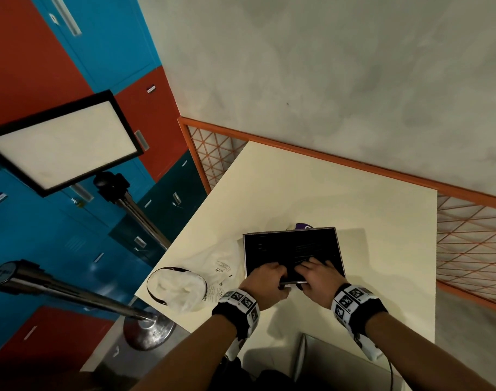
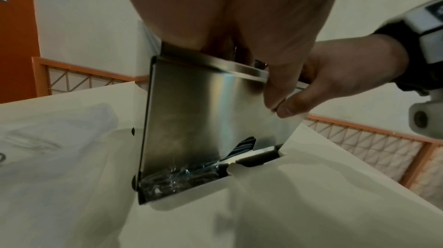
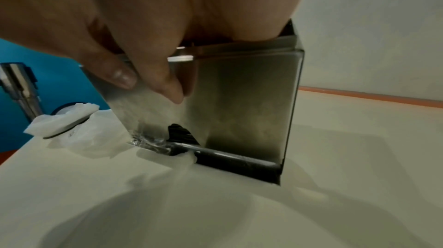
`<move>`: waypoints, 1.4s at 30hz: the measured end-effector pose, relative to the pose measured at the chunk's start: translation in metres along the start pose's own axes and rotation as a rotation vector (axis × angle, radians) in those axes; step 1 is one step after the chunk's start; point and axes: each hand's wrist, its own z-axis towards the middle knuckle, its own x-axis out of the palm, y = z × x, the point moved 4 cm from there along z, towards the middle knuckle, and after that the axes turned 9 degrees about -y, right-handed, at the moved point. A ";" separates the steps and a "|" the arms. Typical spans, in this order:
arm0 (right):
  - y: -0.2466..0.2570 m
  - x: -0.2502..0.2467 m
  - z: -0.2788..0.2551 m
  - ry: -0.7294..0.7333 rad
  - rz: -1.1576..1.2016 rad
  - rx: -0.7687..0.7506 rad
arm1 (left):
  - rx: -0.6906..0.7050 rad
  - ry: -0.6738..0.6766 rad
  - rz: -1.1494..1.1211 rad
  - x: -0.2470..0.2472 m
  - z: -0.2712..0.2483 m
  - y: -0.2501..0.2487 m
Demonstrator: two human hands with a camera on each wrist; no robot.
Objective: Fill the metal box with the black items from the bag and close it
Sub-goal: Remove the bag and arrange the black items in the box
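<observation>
The metal box (image 1: 293, 253) is flat and rectangular, made of brushed silver steel with thin rims. In the head view its upper face looks black, with faint scratch-like lines. The two wrist views show its shiny under face, tilted up from the table (image 1: 340, 193) at the near edge, while the far edge stays low on the table. In the gap below the tilted panel lie black items (image 2: 243, 148) with ribbed sides, and some crinkled clear wrapping (image 2: 177, 175) beside them.

The white bag (image 1: 213, 266) lies on the table just to the left of the box, touching its left side. It has some printed dark marks and small letters, but they are too small and blurred to read. Its open mouth, with a dark band around it, hangs near the table's left edge. A small purple thing (image 1: 303, 226) shows behind the far edge of the box; I cannot tell what it is.

Both hands hold the near edge of the box. The left hand (image 1: 265, 285) has its fingers on top and its thumb under the rim, a narrow grip that pinches the edge. The right hand (image 1: 317, 280) does the same just beside it, with fingers spread over the black face and thumb below. The two thumbs nearly meet under the panel. The box is thus in front of both hands, held at its near edge only.
</observation>
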 end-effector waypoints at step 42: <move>0.021 0.001 0.006 0.219 0.021 0.002 | -0.239 0.121 -0.078 0.008 0.005 0.008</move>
